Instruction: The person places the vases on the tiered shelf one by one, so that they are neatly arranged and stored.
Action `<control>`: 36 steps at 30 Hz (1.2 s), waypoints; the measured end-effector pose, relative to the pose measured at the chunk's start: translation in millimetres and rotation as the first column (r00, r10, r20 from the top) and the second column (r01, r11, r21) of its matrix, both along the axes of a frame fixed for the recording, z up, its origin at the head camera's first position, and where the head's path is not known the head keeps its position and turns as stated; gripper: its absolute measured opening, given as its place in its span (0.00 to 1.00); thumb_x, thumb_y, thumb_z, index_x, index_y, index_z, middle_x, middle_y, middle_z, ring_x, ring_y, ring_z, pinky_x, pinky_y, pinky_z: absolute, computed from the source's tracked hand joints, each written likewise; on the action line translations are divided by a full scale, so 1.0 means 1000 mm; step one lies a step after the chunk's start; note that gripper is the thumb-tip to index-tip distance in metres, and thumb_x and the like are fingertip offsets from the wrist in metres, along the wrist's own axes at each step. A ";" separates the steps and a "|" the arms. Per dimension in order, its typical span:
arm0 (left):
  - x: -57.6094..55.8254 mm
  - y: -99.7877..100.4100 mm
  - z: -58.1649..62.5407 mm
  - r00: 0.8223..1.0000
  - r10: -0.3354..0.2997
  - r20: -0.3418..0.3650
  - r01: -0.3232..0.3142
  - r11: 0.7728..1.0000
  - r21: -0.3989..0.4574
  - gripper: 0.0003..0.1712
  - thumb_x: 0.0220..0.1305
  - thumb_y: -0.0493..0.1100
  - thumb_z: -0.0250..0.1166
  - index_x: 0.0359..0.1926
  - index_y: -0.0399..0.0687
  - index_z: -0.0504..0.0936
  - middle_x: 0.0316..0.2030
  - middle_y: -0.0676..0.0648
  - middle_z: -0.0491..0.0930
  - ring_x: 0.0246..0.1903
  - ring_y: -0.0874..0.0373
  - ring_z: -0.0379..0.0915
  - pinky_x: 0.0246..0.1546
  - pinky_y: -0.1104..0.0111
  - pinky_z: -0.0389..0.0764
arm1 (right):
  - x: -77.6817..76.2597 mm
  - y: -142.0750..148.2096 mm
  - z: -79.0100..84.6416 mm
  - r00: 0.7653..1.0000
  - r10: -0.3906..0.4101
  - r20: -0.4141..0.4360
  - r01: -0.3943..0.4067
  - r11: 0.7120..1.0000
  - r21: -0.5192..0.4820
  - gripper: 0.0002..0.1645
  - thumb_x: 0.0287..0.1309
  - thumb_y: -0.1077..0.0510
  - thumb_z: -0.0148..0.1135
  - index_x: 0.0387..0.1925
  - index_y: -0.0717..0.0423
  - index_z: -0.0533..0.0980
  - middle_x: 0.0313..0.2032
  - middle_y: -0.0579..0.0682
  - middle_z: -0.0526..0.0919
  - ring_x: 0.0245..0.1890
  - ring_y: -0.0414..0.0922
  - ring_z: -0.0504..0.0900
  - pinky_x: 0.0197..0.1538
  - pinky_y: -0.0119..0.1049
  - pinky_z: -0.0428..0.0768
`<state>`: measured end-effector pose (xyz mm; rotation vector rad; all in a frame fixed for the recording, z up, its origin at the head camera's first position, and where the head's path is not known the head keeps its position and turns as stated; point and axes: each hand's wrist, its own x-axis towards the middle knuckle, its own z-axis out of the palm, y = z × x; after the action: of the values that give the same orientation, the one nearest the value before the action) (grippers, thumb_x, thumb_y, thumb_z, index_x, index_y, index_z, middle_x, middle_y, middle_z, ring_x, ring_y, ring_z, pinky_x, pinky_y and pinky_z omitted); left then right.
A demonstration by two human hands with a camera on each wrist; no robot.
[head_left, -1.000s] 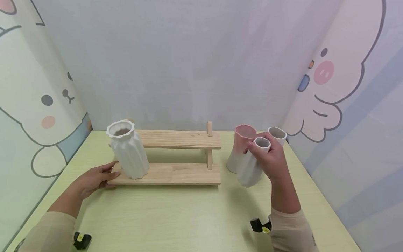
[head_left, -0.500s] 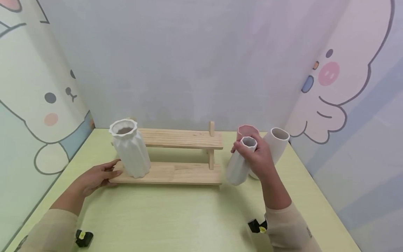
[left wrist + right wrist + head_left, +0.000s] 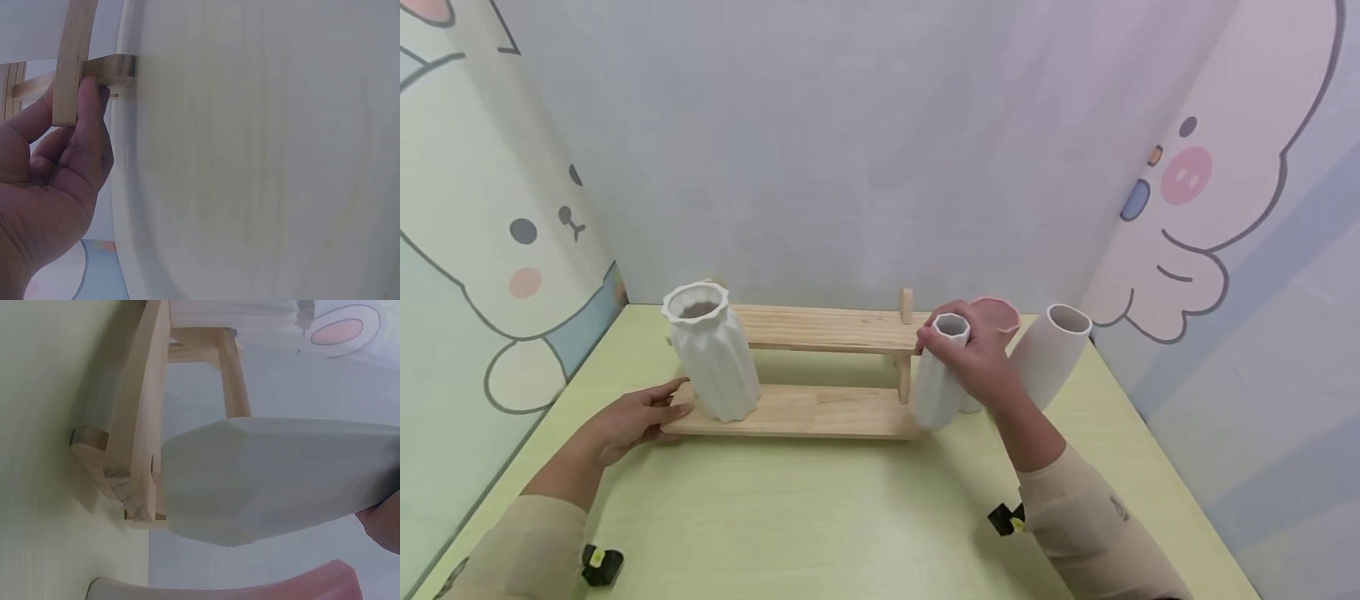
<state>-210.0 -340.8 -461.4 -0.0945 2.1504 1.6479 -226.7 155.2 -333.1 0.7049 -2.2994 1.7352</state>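
Observation:
My right hand (image 3: pixel 977 358) grips a slim white faceted vase (image 3: pixel 936 396) around its upper part, just below the rim. That vase is held tilted at the right end of a two-tier wooden shelf (image 3: pixel 827 410); in the right wrist view its base (image 3: pixel 194 487) overlaps the end of the lower board, and whether they touch I cannot tell. At the other end, my left hand (image 3: pixel 632 425) pinches the lower board between thumb and fingers, seen closely on the board's end (image 3: pixel 67 103). A larger white fluted vase (image 3: pixel 715 367) stands on the lower board's left part.
Behind my right hand stands a pink-and-white vase (image 3: pixel 1000 312), partly hidden. Right of it is a smooth white vase (image 3: pixel 1051 358). The pale table (image 3: pixel 790 517) meets a grey back wall (image 3: pixel 850 167) and side walls with cartoon figures.
My right hand has carried the slim white vase leftward, from in front of the pink vase to the shelf's right end. My left hand keeps its hold on the board.

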 end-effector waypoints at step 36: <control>0.000 -0.002 -0.003 1.000 -0.006 -0.015 0.006 1.000 -0.022 0.52 0.66 0.51 0.65 0.78 0.48 0.41 0.73 0.26 0.29 0.47 0.64 0.75 0.50 0.63 0.85 | -0.024 -0.063 -0.009 0.995 0.099 0.030 -0.098 0.995 -0.018 0.14 0.60 0.47 0.67 0.37 0.50 0.74 0.30 0.53 0.85 0.33 0.49 0.85 0.37 0.45 0.85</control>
<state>-209.8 -342.8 -464.0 -0.0821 2.1780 1.6272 -250.9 92.2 -342.4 0.8072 -2.3042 1.8167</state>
